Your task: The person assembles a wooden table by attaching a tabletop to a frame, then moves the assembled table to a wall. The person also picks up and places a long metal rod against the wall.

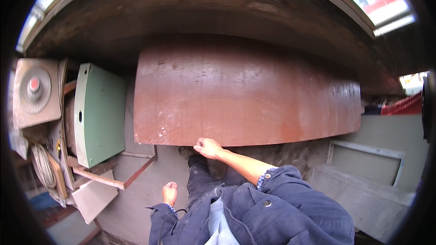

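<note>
A broad reddish-brown board or tabletop (pixel 236 95) lies in front of me, its surface scuffed and pale-spotted in places. My right hand (pixel 209 148) is at its near edge, left of the middle, with the fingers curled closed. Whether they grip the edge or something small is hidden. Lower and to the left, my left hand (pixel 170 193) hangs near my leg, apart from the board. Its fingers are curled in, and nothing shows in them.
To the left stand a pale green metal box (pixel 101 113), a fan-like round grille (pixel 34 85), a coiled cable (pixel 43 168) and a rust-red metal frame (pixel 140 173). A white rectangular frame (pixel 368 150) leans at the right. A dark wall (pixel 204 4) rises behind the board.
</note>
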The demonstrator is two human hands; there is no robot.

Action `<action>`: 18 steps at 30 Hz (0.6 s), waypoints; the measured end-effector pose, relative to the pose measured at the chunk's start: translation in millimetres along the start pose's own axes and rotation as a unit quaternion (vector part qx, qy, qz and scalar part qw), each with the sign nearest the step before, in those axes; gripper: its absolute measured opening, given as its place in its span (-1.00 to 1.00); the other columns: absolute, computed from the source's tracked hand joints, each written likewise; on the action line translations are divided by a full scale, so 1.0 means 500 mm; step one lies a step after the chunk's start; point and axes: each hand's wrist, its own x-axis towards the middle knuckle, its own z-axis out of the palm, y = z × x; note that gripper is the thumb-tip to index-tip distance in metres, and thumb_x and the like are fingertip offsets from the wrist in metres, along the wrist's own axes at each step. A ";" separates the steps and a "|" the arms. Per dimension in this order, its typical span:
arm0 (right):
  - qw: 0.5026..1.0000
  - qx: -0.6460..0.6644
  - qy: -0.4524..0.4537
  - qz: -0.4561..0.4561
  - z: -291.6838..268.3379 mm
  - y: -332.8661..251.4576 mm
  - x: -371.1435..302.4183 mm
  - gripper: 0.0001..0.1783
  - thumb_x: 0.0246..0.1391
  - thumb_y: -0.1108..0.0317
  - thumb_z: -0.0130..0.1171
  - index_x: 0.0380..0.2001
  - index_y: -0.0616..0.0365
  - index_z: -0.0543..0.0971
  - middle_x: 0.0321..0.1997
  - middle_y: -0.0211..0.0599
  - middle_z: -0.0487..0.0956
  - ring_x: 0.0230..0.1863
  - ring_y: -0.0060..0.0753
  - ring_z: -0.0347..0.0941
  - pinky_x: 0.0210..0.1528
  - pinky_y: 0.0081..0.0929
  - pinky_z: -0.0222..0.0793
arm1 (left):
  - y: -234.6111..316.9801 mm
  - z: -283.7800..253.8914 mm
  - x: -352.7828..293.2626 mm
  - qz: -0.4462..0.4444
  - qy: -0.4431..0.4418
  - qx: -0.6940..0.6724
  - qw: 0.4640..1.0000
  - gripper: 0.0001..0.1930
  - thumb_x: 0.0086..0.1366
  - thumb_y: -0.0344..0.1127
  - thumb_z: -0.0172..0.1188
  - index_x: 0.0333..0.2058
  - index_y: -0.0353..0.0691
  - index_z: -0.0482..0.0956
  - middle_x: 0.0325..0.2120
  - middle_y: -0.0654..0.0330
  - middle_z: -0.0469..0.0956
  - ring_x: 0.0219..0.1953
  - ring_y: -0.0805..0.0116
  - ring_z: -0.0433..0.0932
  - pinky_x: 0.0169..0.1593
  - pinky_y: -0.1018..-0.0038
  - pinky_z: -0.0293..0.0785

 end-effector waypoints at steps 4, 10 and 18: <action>0.989 0.064 0.120 0.057 -0.111 0.186 -0.132 -0.59 0.09 0.03 0.08 -0.33 0.20 0.60 -0.21 0.02 0.62 -0.11 0.05 0.54 -0.03 -0.11 0.41 | 0.136 0.070 -0.008 0.061 -0.032 -0.003 0.998 -0.61 0.29 -0.28 0.16 -0.01 -0.47 0.53 -0.28 0.07 0.63 -0.24 0.34 0.60 -0.18 0.43 0.54; 0.880 0.307 0.325 0.159 -0.190 0.474 -0.220 -0.77 0.19 0.27 0.11 -0.41 0.21 0.56 -0.54 -0.34 0.56 -0.55 -0.50 0.47 -0.50 -0.49 0.39 | 0.452 0.205 -0.064 0.242 -0.136 0.213 0.937 -0.50 0.25 -0.06 0.10 -0.03 -0.39 0.56 -0.15 -0.17 0.61 -0.04 -0.01 0.60 0.04 0.28 0.47; 0.781 0.441 0.357 0.260 -0.243 0.507 -0.299 -0.75 0.24 0.21 0.09 -0.41 0.16 0.52 -0.56 -0.40 0.52 -0.64 -0.58 0.38 -0.62 -0.57 0.29 | 0.609 0.232 -0.051 0.264 -0.152 0.268 0.914 -0.51 0.31 -0.10 0.07 0.06 -0.37 0.50 -0.06 -0.18 0.56 0.06 -0.06 0.53 0.15 0.25 0.40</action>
